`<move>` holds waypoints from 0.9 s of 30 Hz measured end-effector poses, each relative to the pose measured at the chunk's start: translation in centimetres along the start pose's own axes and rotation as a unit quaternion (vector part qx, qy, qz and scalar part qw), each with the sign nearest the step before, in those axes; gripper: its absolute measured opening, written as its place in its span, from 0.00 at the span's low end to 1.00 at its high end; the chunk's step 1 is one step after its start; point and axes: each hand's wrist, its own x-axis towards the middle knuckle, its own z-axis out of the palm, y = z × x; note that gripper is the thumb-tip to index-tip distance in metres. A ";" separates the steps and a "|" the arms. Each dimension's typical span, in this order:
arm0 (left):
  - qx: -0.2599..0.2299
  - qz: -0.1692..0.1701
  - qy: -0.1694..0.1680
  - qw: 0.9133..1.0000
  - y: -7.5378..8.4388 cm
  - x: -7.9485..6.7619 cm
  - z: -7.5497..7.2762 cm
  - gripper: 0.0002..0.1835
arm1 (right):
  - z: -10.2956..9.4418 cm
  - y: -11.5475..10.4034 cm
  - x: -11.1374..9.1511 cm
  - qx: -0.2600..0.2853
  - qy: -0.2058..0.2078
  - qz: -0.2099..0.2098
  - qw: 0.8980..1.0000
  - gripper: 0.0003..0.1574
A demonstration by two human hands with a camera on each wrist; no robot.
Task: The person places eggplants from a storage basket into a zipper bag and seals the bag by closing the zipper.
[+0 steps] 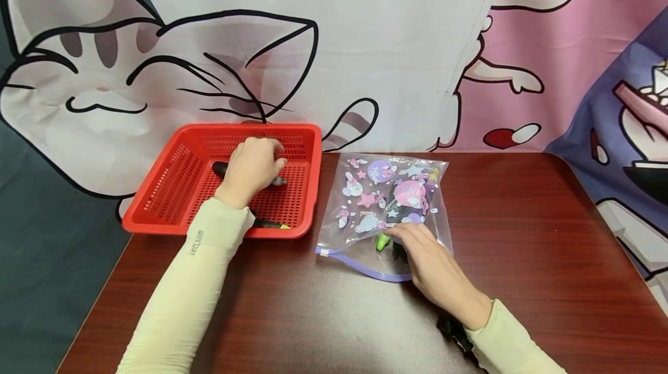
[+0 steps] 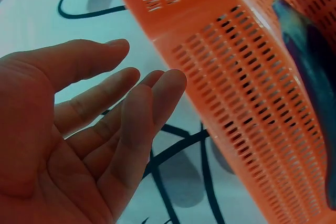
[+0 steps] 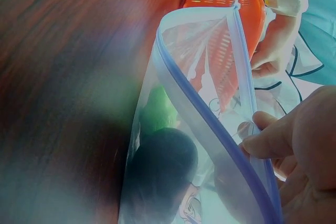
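My left hand [image 1: 253,165] is over the red plastic basket [image 1: 177,185], its fingers loosely bent with nothing between them in the left wrist view. A long dark purple eggplant [image 2: 307,61] lies in the basket. Another dark, long piece with a green tip [image 1: 271,224] lies near the basket's front wall. On the table, my right hand [image 1: 435,267] pinches the upper rim of a clear printed zip bag [image 1: 334,217], whose purple-edged mouth gapes in the right wrist view. Inside it are a green rounded piece [image 3: 158,109] and a dark rounded one [image 3: 163,171].
The brown wooden table [image 1: 522,258] extends to the right of the bag and in front of it. A cartoon-printed cloth [image 1: 407,61] hangs right behind the basket and bag. A black strap or device [image 1: 455,330] sits under the right wrist.
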 end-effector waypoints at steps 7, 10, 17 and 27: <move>-0.003 -0.008 -0.036 0.999 -0.6 0.5 0.9 0.17 | 0.0 -0.1 0.1 -0.002 0.004 -0.008 1.000 0.28; 0.000 -0.011 -0.053 0.999 -0.9 0.7 1.3 0.18 | 0.0 -0.1 0.1 -0.003 0.005 -0.010 1.000 0.29; 0.014 -0.008 -0.075 0.997 -1.5 1.1 2.1 0.18 | 0.1 -0.1 0.0 -0.001 0.000 -0.008 1.000 0.29; 0.032 -0.010 -0.139 0.990 -2.0 1.8 2.9 0.21 | -0.1 -0.2 0.0 -0.003 -0.016 0.006 1.000 0.29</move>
